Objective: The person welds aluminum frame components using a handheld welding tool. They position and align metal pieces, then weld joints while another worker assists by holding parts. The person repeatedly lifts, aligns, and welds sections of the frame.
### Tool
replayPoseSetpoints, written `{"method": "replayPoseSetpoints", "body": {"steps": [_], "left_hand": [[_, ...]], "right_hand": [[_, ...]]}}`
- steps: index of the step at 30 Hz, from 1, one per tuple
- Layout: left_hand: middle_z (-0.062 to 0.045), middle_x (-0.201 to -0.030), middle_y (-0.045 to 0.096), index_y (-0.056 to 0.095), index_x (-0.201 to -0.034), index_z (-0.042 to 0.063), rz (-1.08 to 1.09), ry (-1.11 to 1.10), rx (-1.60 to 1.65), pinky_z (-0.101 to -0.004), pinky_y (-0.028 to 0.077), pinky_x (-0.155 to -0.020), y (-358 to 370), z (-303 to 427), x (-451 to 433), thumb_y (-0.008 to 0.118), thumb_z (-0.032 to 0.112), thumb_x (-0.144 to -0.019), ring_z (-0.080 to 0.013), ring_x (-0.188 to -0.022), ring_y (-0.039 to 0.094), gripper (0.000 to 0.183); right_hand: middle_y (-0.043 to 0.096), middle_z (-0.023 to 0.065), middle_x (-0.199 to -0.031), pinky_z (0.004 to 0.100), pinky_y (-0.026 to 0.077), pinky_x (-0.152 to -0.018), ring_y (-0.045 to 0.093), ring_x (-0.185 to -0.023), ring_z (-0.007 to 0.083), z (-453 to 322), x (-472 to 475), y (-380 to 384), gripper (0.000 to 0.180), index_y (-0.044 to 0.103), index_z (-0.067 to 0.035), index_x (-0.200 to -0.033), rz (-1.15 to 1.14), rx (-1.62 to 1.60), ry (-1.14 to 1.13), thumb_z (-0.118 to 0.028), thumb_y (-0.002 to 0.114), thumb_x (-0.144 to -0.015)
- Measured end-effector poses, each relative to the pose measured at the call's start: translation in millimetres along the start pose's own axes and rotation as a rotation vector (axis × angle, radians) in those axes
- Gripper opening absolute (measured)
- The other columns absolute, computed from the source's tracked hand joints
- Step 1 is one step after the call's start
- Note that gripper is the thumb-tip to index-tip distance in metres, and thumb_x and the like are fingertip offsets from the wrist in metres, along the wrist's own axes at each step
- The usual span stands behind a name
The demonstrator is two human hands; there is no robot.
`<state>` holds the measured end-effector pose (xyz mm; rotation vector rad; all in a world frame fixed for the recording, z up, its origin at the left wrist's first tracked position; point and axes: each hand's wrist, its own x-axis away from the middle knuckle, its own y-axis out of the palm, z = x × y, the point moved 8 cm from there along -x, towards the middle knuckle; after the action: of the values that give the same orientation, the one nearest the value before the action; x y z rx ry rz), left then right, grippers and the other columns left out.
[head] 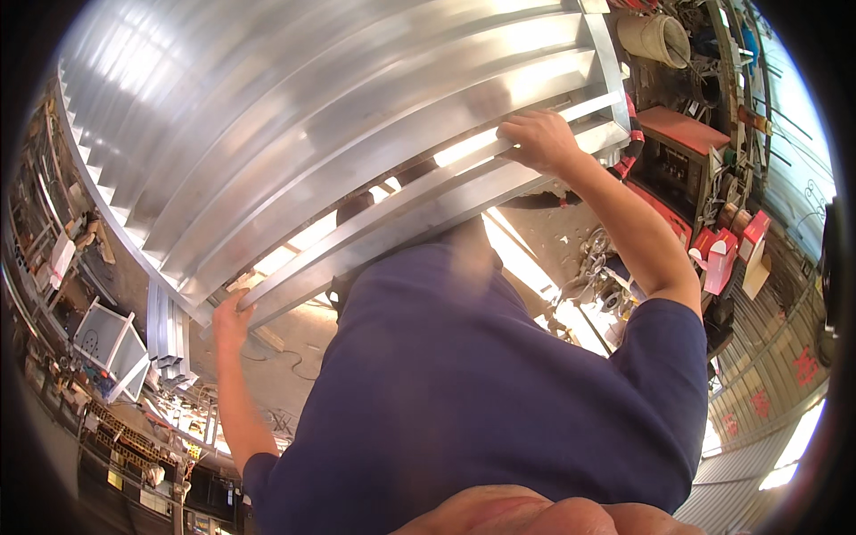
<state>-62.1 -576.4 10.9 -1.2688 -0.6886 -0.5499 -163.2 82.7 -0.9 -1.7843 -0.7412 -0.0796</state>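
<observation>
A large louvered panel of shiny metal slats [348, 107] spreads out before me, held in a metal side frame [605, 60]. Across its near part runs a narrow metal strip [388, 208], beside a wider bottom rail [414, 231]. My left hand [231, 321] grips the strip's left end, close to the frame's corner. Toward the other end, my right hand [540, 142] is closed over the same strip, fingers curled over its far edge. Gaps beside the strip show the bright floor below. What lies under my right palm is hidden.
A red-topped machine [682, 130] stands at the right, near a whitish bucket [652, 40] and red cardboard boxes [719, 257]. Metal tubes [167, 334] lie stacked at left, beside a white-framed box [110, 344]. A thick dark hose with red wrapping [628, 150] hangs by the panel's right corner.
</observation>
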Motion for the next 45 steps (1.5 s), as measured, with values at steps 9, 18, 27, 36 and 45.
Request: {"method": "replayPoseSetpoints", "body": {"steps": [9,18,27,36,45], "left_hand": [[-0.018,-0.117,0.076,0.075,-0.126,0.009,-0.074,-0.014,0.11,-0.0417,0.056,-0.09,13.9,-21.2,-10.1,0.085,0.011,-0.083,-0.0313,-0.103,0.073,0.044],[-0.017,-0.116,0.076,0.073,-0.127,0.005,-0.154,-0.019,0.146,-0.0419,0.054,-0.092,8.8,-26.0,-20.0,0.083,0.009,-0.083,-0.0311,-0.105,0.072,0.045],[-0.017,-0.12,0.076,0.071,-0.132,0.008,-0.273,0.042,-0.027,-0.043,0.054,-0.096,15.7,25.6,-43.5,0.086,0.033,-0.081,-0.0346,-0.111,0.072,0.059],[-0.017,-0.107,0.076,0.072,-0.127,0.015,-0.095,0.24,0.028,-0.0504,0.054,-0.091,27.0,104.5,-35.0,0.081,0.046,-0.085,-0.0404,-0.107,0.069,0.053],[-0.009,-0.097,0.077,0.074,-0.117,0.018,-0.225,0.33,0.017,-0.0479,0.055,-0.084,13.2,110.7,-46.6,0.078,0.043,-0.088,-0.0336,-0.098,0.072,0.039]], "right_hand": [[0.069,0.0043,-0.087,0.0434,0.054,-0.078,0.069,-0.086,0.03,-1.4,10.1,4.5,0.025,0.068,-0.017,-0.096,0.15,-0.026,-0.046,-0.034,0.081,-0.085],[0.074,0.0039,-0.097,0.0461,0.055,-0.081,0.072,-0.095,0.0287,27.1,-16.3,30.1,0.039,0.07,-0.018,-0.112,-0.429,-0.014,0.123,-0.049,0.076,-0.089],[0.076,0.0102,-0.098,0.0494,0.055,-0.08,0.071,-0.095,0.0363,11.8,-23.4,17.4,0.042,0.071,-0.017,-0.113,-0.423,-0.003,0.071,-0.047,0.079,-0.085],[0.075,0.016,-0.106,0.0503,0.056,-0.083,0.071,-0.096,0.0407,-86.0,-51.3,44.1,0.05,0.064,-0.016,-0.137,-0.547,-0.073,-0.149,-0.038,0.075,-0.093],[0.075,0.0211,-0.096,0.0503,0.055,-0.082,0.072,-0.093,0.0434,-93.5,-72.6,48.7,0.047,0.069,-0.007,-0.126,-0.66,-0.116,-0.083,-0.033,0.082,-0.089]]}}
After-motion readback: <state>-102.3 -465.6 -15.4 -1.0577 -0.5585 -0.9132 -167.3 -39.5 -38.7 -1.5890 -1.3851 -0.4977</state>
